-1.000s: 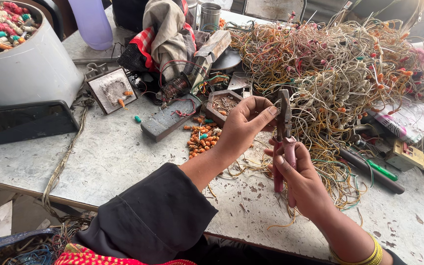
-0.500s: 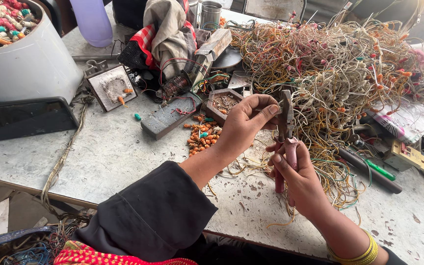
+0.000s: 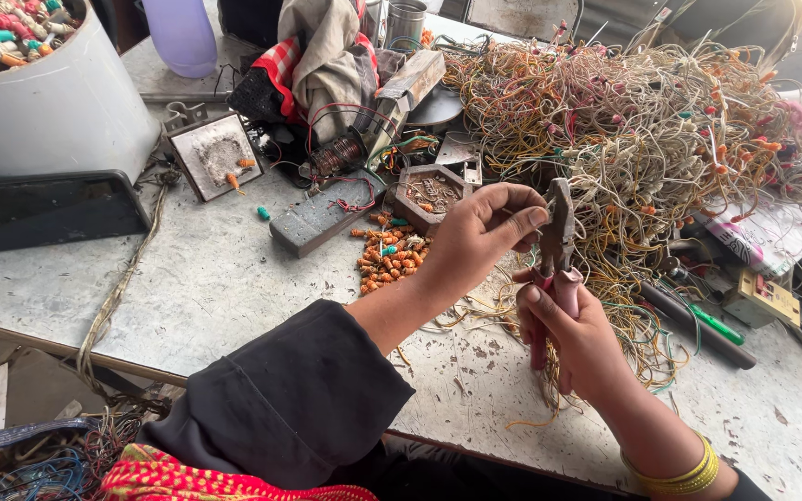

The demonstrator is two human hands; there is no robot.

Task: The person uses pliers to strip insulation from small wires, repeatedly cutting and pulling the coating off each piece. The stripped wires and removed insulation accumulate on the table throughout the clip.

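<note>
View from above of a worn, paint-flecked worktable. At centre right of the frame the right hand is wrapped around the pink handles of a pair of pliers, which stands nearly upright with its metal head uppermost; the handles are squeezed close together in the fist, and the head appears closed, though what it grips is too small to tell. Just left of the pliers head, the left hand has thumb and forefinger pressed together at the tool's tip, pinching something thin that cannot be made out; its forearm, in a dark sleeve, runs to the lower left. Yellow bangles ring the right wrist at the lower right. Behind both hands, filling the upper right, lies a large tangle of thin wires in yellow, white, red and green, with strands trailing under the right hand. Left of the left hand sits a small heap of orange beads, and just above it a hexagonal tray. A grey flat block lies beside them. At upper left stands a large pale tub holding coloured pieces, with a dark slab leaning at its foot. A green-tipped tool rests at right.
</note>
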